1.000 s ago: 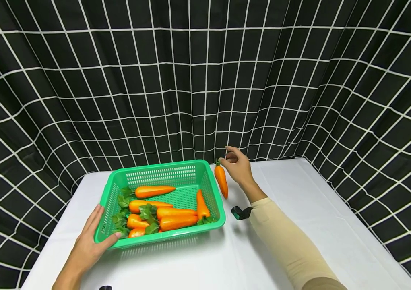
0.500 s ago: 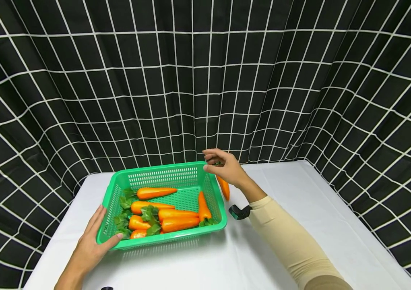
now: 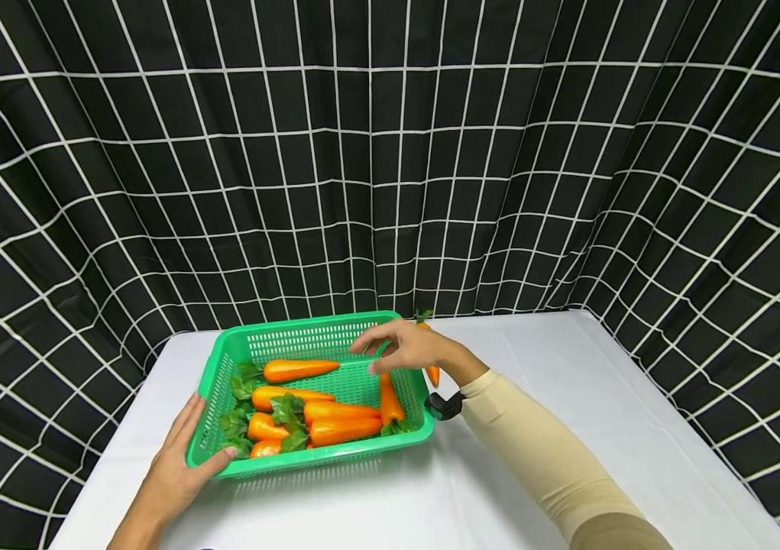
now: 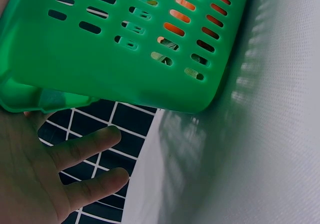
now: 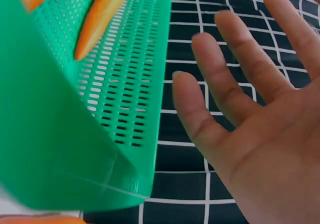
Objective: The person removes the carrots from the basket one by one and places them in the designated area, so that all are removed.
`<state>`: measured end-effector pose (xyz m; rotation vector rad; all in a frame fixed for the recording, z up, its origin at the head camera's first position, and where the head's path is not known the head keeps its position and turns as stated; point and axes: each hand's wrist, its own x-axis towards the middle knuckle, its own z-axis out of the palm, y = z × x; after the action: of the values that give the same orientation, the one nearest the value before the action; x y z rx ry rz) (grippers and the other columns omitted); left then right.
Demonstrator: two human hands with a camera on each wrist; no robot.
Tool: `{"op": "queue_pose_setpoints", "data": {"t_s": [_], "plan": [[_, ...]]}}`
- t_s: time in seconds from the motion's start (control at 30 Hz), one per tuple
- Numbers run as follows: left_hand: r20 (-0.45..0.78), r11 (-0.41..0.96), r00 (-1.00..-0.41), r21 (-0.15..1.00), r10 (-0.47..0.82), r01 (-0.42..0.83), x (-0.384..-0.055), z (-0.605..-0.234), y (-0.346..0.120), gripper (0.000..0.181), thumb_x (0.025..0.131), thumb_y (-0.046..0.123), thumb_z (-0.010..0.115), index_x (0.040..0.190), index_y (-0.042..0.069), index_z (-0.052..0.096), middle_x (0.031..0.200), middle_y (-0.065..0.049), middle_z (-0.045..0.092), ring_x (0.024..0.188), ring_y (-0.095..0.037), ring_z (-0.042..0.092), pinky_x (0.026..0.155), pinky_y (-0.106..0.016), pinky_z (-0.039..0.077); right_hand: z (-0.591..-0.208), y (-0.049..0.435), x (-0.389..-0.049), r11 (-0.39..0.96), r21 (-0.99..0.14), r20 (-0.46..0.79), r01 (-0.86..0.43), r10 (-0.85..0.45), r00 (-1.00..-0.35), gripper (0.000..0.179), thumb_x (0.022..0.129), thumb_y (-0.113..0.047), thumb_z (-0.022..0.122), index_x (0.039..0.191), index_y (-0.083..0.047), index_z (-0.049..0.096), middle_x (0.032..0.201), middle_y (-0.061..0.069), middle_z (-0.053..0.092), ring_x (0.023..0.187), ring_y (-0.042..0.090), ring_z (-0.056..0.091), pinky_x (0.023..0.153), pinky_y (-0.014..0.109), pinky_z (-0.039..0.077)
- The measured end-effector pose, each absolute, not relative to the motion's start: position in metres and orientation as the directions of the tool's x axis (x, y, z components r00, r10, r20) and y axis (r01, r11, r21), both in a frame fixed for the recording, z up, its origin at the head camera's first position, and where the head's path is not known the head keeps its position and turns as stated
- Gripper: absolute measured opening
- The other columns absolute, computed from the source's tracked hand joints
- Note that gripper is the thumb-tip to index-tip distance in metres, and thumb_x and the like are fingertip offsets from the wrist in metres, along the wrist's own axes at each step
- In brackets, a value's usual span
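A green plastic basket holds several orange carrots with leafy green tops, one lying along the back. My left hand rests on its front left corner, thumb over the rim and fingers along the outside. Two straight fingers show below the basket wall in the left wrist view. Over the basket's right part hovers my right hand, with nothing in it. Its fingers look spread and loosely bent in the right wrist view. Just outside the right wall lies another carrot, partly hidden behind the right wrist.
A white cloth covers the table under the basket. Black curtains with a white grid stand behind and on both sides. A small dark wrist camera sits on the right wrist, close to the basket's right rim.
My right hand has left the top of the carrot outside the basket and moved left, over the basket. That carrot stays beside the right wall. The left hand keeps its place on the corner.
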<state>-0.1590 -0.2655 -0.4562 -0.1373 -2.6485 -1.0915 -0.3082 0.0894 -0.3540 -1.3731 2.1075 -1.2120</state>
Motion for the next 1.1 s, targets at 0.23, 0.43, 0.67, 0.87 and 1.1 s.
{"op": "queue_pose_setpoints", "data": {"t_s": [0.23, 0.43, 0.67, 0.87, 1.1], "plan": [[0.290, 0.713, -0.957, 0.675, -0.020, 0.190, -0.158, -0.459, -0.266, 0.086, 0.072, 0.035, 0.068, 0.140, 0.015, 0.018, 0.143, -0.002, 0.010, 0.126, -0.032, 0.013, 0.086, -0.063, 0.019, -0.371, 0.078, -0.325, 0.174, -0.816, 0.050, -0.552, -0.929, -0.368, 0.034, 0.077, -0.017, 0.065, 0.110, -0.013, 0.058, 0.110, -0.002, 0.056, 0.098, 0.023, 0.051, 0.079, 0.033, 0.045], [0.302, 0.717, -0.953, 0.668, -0.019, 0.198, -0.159, -0.461, -0.267, 0.086, 0.072, 0.035, 0.069, 0.139, 0.013, 0.019, 0.143, 0.001, 0.009, 0.126, -0.032, 0.014, 0.086, -0.063, 0.020, -0.375, 0.066, -0.333, 0.219, -0.815, -0.100, -0.537, -0.965, -0.242, 0.034, 0.078, -0.014, 0.065, 0.111, -0.012, 0.058, 0.112, -0.003, 0.055, 0.099, 0.017, 0.052, 0.080, 0.033, 0.044], [0.280, 0.706, -0.959, 0.685, -0.028, 0.180, -0.160, -0.461, -0.268, 0.087, 0.072, 0.035, 0.069, 0.139, 0.016, 0.018, 0.143, 0.005, 0.008, 0.127, -0.027, 0.011, 0.089, -0.060, 0.018, -0.377, 0.058, -0.337, 0.349, -0.740, -0.313, -0.576, -0.935, -0.165, 0.035, 0.076, -0.018, 0.066, 0.110, -0.019, 0.060, 0.110, -0.009, 0.056, 0.097, 0.012, 0.052, 0.079, 0.025, 0.043], [0.277, 0.694, -0.961, 0.696, -0.024, 0.183, -0.161, -0.461, -0.267, 0.087, 0.071, 0.035, 0.069, 0.139, 0.016, 0.019, 0.143, 0.003, 0.009, 0.127, -0.027, 0.011, 0.090, -0.060, 0.018, -0.377, 0.053, -0.343, 0.469, -0.695, -0.479, -0.545, -0.867, -0.136, 0.039, 0.073, -0.012, 0.067, 0.112, -0.014, 0.060, 0.109, -0.009, 0.056, 0.103, 0.021, 0.050, 0.082, 0.023, 0.040], [0.273, 0.719, -0.962, 0.675, -0.035, 0.166, -0.162, -0.461, -0.268, 0.087, 0.072, 0.038, 0.068, 0.139, 0.017, 0.018, 0.143, 0.005, 0.008, 0.126, -0.031, 0.013, 0.087, -0.062, 0.020, -0.380, 0.046, -0.345, 0.584, -0.566, -0.650, -0.582, -0.751, -0.121, 0.041, 0.072, -0.005, 0.066, 0.109, -0.024, 0.062, 0.109, -0.013, 0.054, 0.111, 0.019, 0.043, 0.086, 0.022, 0.037]]}}
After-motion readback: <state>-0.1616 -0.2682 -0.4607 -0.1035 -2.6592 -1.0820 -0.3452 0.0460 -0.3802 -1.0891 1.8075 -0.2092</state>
